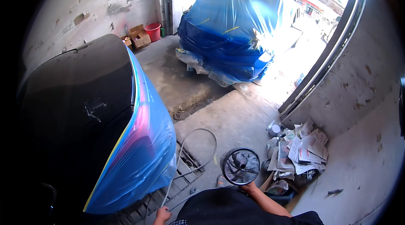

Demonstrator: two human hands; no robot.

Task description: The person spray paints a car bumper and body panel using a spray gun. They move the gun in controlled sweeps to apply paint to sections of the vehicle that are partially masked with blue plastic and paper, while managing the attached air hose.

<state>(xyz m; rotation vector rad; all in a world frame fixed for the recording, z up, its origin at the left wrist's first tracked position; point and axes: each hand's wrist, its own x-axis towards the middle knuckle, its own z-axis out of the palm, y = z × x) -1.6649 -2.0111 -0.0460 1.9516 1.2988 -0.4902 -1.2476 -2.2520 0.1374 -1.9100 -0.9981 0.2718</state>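
Note:
My left hand (163,214), low in the picture, is closed around a thin grey hose (215,140). The hose loops over the floor beside the car, and a stretch runs from this hand toward my right side. My right hand (248,186) holds up a spray gun with a round, dark-rimmed paint cup (241,166), seen from above; the gun's body and most of my fingers are hidden under the cup. To my left is a car's dark panel (80,85), bordered by blue masking film (147,149) with a yellow taped edge.
A vehicle wrapped in blue plastic film (228,22) stands ahead by the bright doorway. Crumpled newspapers (310,147) lie heaped against the right wall. A floor grate (187,166) runs beside the near car. A red bucket (153,32) and cardboard boxes (139,36) are at the far wall.

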